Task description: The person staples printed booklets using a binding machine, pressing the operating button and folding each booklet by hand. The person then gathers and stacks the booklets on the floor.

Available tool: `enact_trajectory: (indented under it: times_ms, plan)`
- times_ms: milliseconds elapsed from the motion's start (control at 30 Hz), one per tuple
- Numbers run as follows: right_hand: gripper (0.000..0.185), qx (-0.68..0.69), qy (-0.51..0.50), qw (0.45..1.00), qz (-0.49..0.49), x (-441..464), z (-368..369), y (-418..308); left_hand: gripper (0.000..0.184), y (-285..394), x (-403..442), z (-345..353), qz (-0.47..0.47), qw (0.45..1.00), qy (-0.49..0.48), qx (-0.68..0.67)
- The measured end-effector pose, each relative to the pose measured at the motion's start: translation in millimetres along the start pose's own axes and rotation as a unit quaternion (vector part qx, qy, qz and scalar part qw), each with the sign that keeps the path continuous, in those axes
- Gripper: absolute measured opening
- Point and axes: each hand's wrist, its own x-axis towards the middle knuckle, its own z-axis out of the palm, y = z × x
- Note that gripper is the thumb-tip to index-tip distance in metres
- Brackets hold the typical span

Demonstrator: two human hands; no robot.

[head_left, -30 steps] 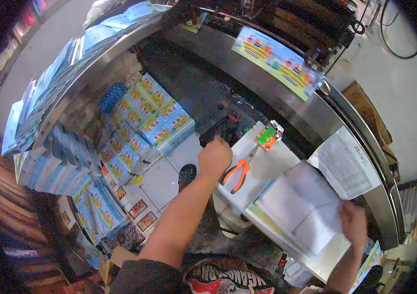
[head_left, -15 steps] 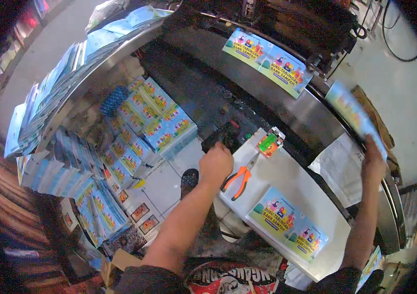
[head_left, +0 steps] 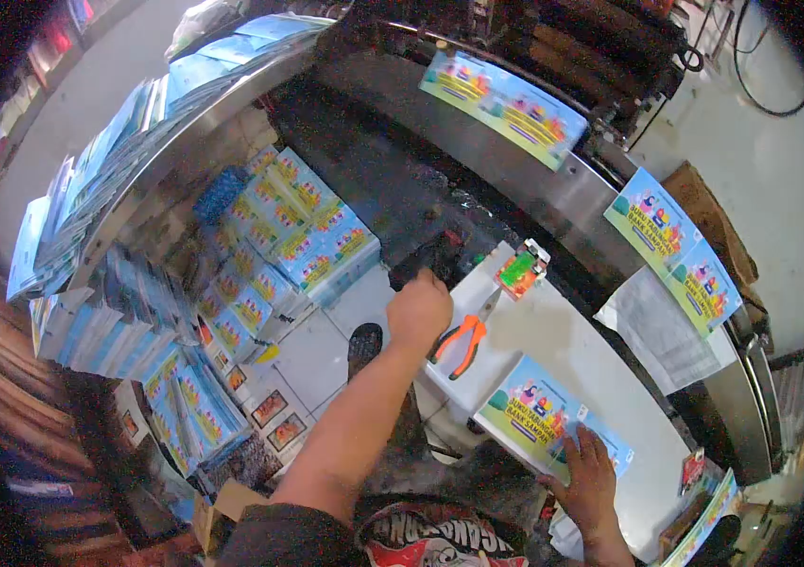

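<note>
My left hand is closed at a dark part beside the white table's left corner; what its fingers hold is hidden. On the white table, my right hand lies with fingers spread over the right half of a blue printed cover sheet. Another cover sheet lies on the metal rail at the right, over the edge of a white paper. A third, slightly blurred sheet is on the metal rail at the top.
Orange-handled pliers and a small green and orange box lie on the white table. Stacks of printed covers stand on the floor at the left. Fanned booklets line the curved rail. Dark machinery is at the top.
My right hand has come down from the right rail to the table's cover sheet, leaving the sheet it held on the rail. My left hand has stayed almost in place. The top sheet has shifted slightly left.
</note>
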Motion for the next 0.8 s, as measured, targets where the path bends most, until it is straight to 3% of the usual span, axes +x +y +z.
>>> enact_trajectory:
  times_ms: [100, 167, 300, 367, 500, 567, 633, 700, 733, 800]
  plan:
    - [0.078, 0.034, -0.007, 0.999, 0.009, -1.1, -3.9, 8.2, 0.033, -0.6, -2.7, 4.0, 0.018, 0.999, 0.040, -0.009]
    - [0.073, 0.063, -0.078, 0.995, 0.011, 2.8, -18.9, 12.3, 0.033, -2.5, 0.0, 6.7, 0.019, 0.999, 0.039, -0.006]
    - [0.060, 0.080, -0.055, 0.995, -0.023, 4.1, -29.9, 17.3, 0.035, -1.6, -1.1, -0.1, 0.011, 1.000, 0.021, -0.011]
    - [0.048, 0.162, -0.206, 0.958, 0.118, 13.5, -54.5, 13.8, 0.036, -2.4, 0.8, 0.9, 0.004, 1.000, 0.015, -0.011]
    - [0.045, 0.223, -0.219, 0.934, 0.172, 21.0, -74.9, 18.0, 0.039, -0.6, 0.7, -2.6, -0.013, 1.000, -0.014, -0.015]
    - [0.047, 0.191, -0.171, 0.967, -0.003, 12.1, -59.1, 23.6, 0.039, 0.1, 1.2, -1.9, -0.015, 1.000, -0.010, -0.017]
    - [0.056, 0.125, -0.166, 0.978, -0.003, 6.7, -42.2, 5.6, 0.040, 1.8, 1.9, -1.8, -0.015, 1.000, -0.006, -0.019]
    - [0.069, 0.032, -0.002, 0.999, -0.002, 2.8, -16.3, -4.3, 0.041, 1.0, 0.9, -2.0, -0.016, 1.000, -0.008, -0.015]
    - [0.078, 0.011, -0.015, 1.000, -0.016, -2.1, -2.6, -1.5, 0.041, 1.2, 0.4, -2.8, -0.016, 1.000, -0.008, -0.016]
    - [0.078, 0.009, -0.003, 1.000, -0.012, -13.0, 9.5, -2.2, 0.040, 2.6, -1.4, -4.5, -0.024, 1.000, -0.014, -0.009]
